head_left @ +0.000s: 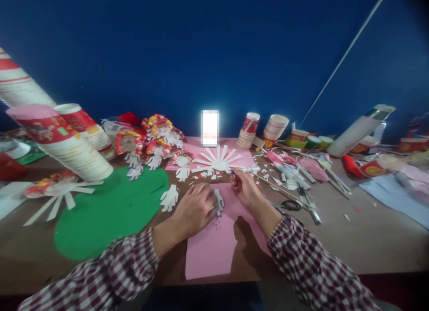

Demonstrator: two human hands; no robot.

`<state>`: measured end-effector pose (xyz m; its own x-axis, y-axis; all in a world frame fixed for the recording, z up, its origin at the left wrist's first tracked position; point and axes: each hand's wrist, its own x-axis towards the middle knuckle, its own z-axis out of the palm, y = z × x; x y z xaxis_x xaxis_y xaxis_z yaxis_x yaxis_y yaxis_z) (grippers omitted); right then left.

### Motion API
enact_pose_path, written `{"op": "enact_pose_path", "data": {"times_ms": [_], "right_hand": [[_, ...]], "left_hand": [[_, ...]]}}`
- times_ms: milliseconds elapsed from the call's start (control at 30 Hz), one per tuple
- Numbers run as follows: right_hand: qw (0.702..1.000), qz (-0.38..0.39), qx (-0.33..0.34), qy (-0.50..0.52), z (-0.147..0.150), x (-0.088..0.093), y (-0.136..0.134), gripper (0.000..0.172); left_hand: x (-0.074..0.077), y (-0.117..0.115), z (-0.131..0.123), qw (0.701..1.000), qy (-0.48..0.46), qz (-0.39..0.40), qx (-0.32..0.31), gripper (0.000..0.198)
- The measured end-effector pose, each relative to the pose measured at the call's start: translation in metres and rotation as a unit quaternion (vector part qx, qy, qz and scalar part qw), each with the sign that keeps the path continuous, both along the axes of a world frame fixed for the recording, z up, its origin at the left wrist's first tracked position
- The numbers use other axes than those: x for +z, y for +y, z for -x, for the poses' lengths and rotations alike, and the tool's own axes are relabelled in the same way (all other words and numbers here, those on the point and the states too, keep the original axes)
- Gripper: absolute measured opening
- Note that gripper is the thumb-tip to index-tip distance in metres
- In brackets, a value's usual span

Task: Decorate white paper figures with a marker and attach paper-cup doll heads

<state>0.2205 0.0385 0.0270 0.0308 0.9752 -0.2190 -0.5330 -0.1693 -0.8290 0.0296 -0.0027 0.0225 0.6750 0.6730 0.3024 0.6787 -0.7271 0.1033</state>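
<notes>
My left hand [197, 209] lies over a pink sheet [209, 257], its fingers resting on the left side of a small white paper figure [219, 201]. Purple marks edge this cutout, and scribbles show on the sheet below it. My right hand [247, 188] is raised over the sheet's far right part, thumb and fingers pinched around what looks like a slim marker with a dark tip [232, 172]. Another white paper figure [169, 198] lies left of my left hand. Beyond my hands, a fan of white paper strips [219, 161] rests on a second pink sheet [187, 145].
A green paper shape [110, 217] covers the left table. Stacked paper cups [77, 141] lean there, beside figures with red-yellow rings [156, 152]. More cup stacks [275, 128] stand at the back right. Scissors [291, 205], sticks, pens and paper scraps litter the right side; a blue wall rises behind.
</notes>
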Motion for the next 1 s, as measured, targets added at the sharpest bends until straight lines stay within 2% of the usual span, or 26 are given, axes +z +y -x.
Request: {"op": "enact_pose_path", "data": {"times_ms": [100,200,333,500,733,1000], "right_hand": [[1.000,-0.002,-0.001,0.000,0.001,-0.001,0.000,0.031],[1.000,0.000,-0.005,0.001,0.002,-0.002,0.001,0.031],[1.000,0.006,-0.017,0.003,0.002,-0.001,0.001,0.031],[1.000,0.008,-0.028,0.005,0.001,0.002,0.000,0.031],[0.999,0.015,-0.031,0.004,0.000,0.002,0.001,0.031],[0.999,0.022,-0.024,-0.002,0.001,0.002,0.001,0.030]], "left_hand": [[0.004,0.004,-0.004,1.000,-0.006,0.007,0.003,0.024],[0.010,0.015,-0.008,0.998,-0.020,0.049,0.030,0.026],[0.016,0.045,-0.012,0.992,-0.048,0.093,0.076,0.022],[0.009,0.076,-0.012,0.986,-0.085,0.132,0.064,0.017],[-0.007,0.076,-0.006,0.973,-0.166,0.158,0.026,0.028],[-0.006,0.081,0.002,0.959,-0.192,0.206,0.004,0.027]]}}
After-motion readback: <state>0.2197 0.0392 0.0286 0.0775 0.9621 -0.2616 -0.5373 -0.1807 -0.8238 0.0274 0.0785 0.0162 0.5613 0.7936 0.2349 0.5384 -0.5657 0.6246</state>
